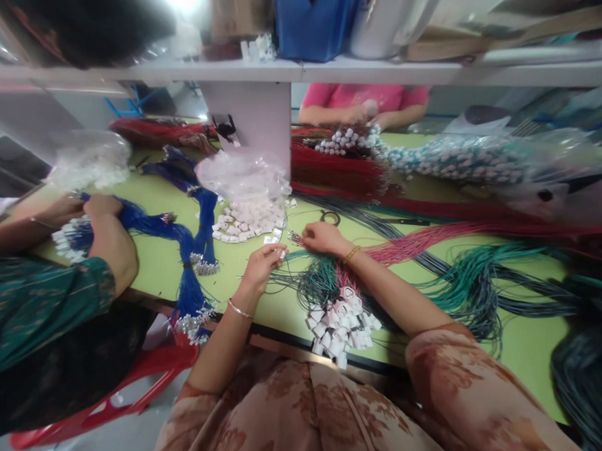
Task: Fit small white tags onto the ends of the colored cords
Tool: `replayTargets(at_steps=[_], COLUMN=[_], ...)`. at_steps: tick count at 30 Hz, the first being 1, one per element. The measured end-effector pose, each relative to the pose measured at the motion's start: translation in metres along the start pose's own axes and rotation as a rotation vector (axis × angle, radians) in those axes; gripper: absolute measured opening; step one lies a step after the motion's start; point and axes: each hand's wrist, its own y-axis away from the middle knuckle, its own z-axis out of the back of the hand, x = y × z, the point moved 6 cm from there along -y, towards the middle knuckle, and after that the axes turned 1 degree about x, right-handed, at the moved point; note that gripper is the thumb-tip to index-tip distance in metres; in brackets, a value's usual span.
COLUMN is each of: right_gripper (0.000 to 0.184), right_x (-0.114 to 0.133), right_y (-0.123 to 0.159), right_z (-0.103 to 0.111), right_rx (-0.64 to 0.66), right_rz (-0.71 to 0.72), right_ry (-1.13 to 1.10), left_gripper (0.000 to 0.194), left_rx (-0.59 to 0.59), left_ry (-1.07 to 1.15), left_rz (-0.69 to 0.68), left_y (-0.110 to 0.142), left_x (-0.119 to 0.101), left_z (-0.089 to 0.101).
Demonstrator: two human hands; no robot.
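Nearest is the person's floral garment [324,410], on the near side of the block heap [242,217]. Under that heap spreads the yellow-green bench [273,310]; to its right run pink wires [419,244], and nearer on the right lies a cluster of white housings [339,325]. Right of the heap, the right hand [325,238] has its fingers closed on a bunch of wire ends [294,237]. Just nearer than the heap's right edge, the left hand [261,263] pinches a small white block [283,254].
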Motion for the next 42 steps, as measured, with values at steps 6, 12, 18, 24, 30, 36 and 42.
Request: replayTargets(at_steps=[6,12,18,24,30,36,42], right_gripper=[0.019,0.015,0.018,0.01,0.006,0.004,0.008], right_x=[-0.01,0.001,0.028,0.027,0.026,0.034,0.033], right_y=[0.0,0.008,0.024,0.039,0.046,0.051,0.049], right_z=[-0.009,0.009,0.014,0.012,0.009,0.01,0.004], right_rx=[-0.018,-0.184,-0.163,-0.251,-0.286,-0.316,-0.249], right_rz=[0.002,0.11,0.237,0.249,0.326,0.4,0.384], right_ry=[0.073,-0.202,-0.527,-0.527,-0.411,-0.278,-0.195], left_gripper=[0.025,0.02,0.013,0.013,0.012,0.017,0.021], left_rx=[0.038,0.033,-0.016,0.021,0.068,0.084,0.029], left_ry=[-0.061,0.022,0.284,0.392,0.401,0.367,0.252], left_rz=[-0.001,-0.032,0.022,0.073,0.095,0.063,0.005], left_y=[0.004,-0.001,-0.016,-0.022,-0.023,-0.021,-0.015], left_x=[-0.011,-0.021,-0.002,0.01,0.015,0.016,0.018], left_z=[-0.007,-0.026,-0.035,-0.035,-0.036,-0.038,-0.044])
